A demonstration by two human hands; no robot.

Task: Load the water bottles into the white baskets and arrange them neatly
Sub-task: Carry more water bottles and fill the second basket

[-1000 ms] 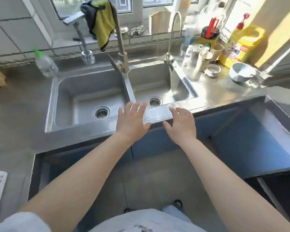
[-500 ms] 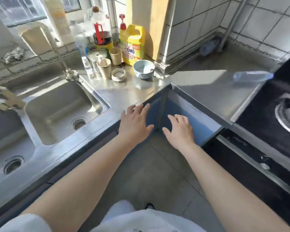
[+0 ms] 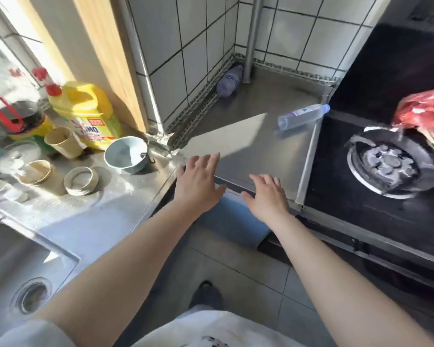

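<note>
Our hands reach over the counter corner, both empty.

Left hand (image 3: 198, 181) and right hand (image 3: 267, 196) are spread flat; one bottle (image 3: 301, 116) lies well beyond them by the stove (image 3: 361, 184), another (image 3: 228, 81) in the tiled corner.

One clear water bottle (image 3: 302, 116) with a white label lies on its side at the right edge of the steel counter (image 3: 251, 149). A second bottle (image 3: 229, 81), bluish, lies on its side in the counter's back corner against the tiled wall.
</note>
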